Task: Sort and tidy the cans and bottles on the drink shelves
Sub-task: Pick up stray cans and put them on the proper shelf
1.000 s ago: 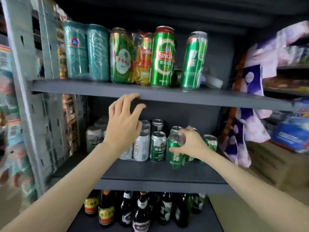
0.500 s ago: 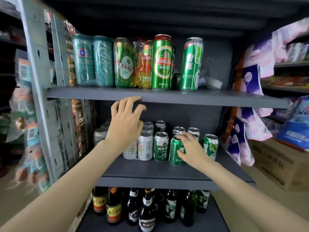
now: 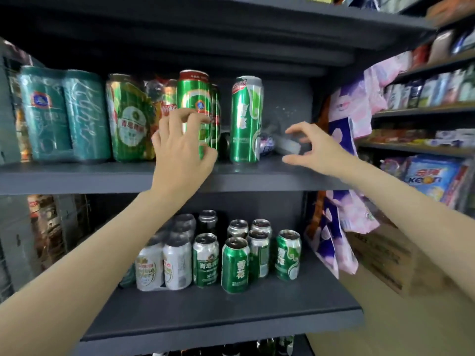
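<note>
The dark gray shelves (image 3: 154,176) were flat and smooth, like painted metal. On the top shelf stood tall shiny round cans: two teal ones wrapped in clear plastic (image 3: 64,114) at the left, then green ones. The lower shelf (image 3: 231,317) held a bunch of short cans (image 3: 235,265), silver and green, with ring tops. The left hand (image 3: 180,150) was curled around a tall green can with a red top (image 3: 195,98), fingers touching its front. The right hand (image 3: 316,147) was open and held nothing, just right of another tall green can (image 3: 245,119).
</note>
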`<move>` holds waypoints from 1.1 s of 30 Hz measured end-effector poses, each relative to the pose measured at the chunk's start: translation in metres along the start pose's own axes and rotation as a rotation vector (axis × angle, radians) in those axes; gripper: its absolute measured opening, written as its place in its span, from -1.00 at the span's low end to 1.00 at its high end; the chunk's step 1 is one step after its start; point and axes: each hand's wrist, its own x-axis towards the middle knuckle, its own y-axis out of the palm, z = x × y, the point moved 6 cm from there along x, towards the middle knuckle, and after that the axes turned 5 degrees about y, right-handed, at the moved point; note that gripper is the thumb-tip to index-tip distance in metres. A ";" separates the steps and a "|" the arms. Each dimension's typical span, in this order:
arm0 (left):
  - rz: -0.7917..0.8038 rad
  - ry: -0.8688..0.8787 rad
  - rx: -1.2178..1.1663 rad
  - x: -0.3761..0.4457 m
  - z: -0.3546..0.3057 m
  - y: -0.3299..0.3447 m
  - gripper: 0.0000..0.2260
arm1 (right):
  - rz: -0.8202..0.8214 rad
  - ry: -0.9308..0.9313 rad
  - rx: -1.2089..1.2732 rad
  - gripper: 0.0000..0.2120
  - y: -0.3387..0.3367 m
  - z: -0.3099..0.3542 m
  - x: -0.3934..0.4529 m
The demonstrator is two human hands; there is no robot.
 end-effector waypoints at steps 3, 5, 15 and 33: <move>0.058 0.060 -0.083 0.028 -0.012 0.023 -0.52 | 0.266 0.065 0.037 -0.31 0.013 -0.023 0.044; 0.106 0.052 -0.168 0.043 -0.020 0.040 -0.42 | 0.360 0.088 -0.026 -0.19 0.018 -0.034 0.074; 0.366 -0.078 -0.210 0.051 -0.017 0.107 -0.04 | 0.504 0.015 -0.405 -0.19 0.079 -0.043 0.164; 0.400 -0.159 -0.252 0.050 -0.016 0.099 -0.04 | -0.057 0.001 -0.052 -0.46 -0.038 -0.028 0.038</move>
